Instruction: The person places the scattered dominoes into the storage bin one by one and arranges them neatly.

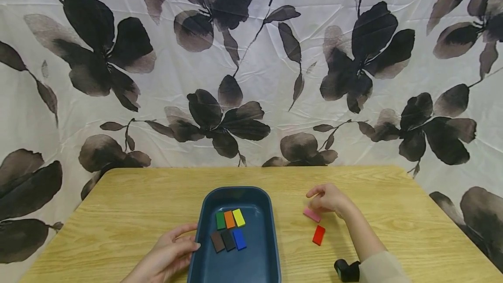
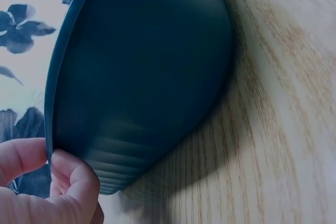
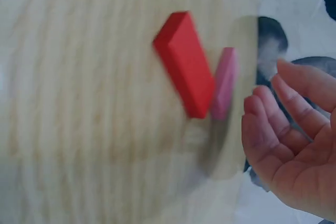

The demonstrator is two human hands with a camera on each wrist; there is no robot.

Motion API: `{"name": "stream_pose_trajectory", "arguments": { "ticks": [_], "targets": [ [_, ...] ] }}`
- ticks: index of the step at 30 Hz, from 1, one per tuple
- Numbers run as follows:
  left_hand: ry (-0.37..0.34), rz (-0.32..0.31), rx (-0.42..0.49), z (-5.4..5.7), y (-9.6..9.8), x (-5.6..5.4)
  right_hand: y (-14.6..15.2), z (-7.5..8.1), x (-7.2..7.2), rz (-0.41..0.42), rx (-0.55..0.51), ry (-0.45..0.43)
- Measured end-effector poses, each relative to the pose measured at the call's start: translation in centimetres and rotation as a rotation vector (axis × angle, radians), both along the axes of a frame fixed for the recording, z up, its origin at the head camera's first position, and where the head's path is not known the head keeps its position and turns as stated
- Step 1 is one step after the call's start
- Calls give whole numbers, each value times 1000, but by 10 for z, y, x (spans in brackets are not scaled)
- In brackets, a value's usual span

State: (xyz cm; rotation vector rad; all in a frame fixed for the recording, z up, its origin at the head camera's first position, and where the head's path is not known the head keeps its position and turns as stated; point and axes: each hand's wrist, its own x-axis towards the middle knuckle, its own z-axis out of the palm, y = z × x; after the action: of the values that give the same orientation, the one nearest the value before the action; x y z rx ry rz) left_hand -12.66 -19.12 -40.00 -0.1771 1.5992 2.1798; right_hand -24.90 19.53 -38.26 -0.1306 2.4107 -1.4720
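My left hand pinches the left rim of a dark blue tray between thumb and fingers; the left wrist view shows the tray's outer wall beside that grip. Two rows of small blocks lie in the tray: green, orange and yellow at the back, brown, black and blue in front. Just above a pink block on the table is my right hand, its fingers loosely bent and holding nothing. Nearer me lies a red block.
The light wooden table ends at a white cloth with dark flowers, hanging behind it. A black object shows beside the right sleeve at the bottom.
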Motion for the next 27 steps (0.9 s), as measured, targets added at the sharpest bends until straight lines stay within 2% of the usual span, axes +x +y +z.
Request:
{"name": "stream_pose_trajectory", "arguments": {
  "ticks": [7, 11, 19, 27],
  "targets": [
    [8, -1, -13, -2, -2, 2, 0, -12, 5, 55, 186, 105],
    [4, 9, -8, -1, -1, 1, -1, -14, 6, 66, 249, 130],
    [27, -23, 33, -3, -2, -1, 0, -17, 8, 88, 301, 152],
    [23, -23, 22, -4, -3, -1, -2, -19, 10, 44, 297, 147]
  ]
}}
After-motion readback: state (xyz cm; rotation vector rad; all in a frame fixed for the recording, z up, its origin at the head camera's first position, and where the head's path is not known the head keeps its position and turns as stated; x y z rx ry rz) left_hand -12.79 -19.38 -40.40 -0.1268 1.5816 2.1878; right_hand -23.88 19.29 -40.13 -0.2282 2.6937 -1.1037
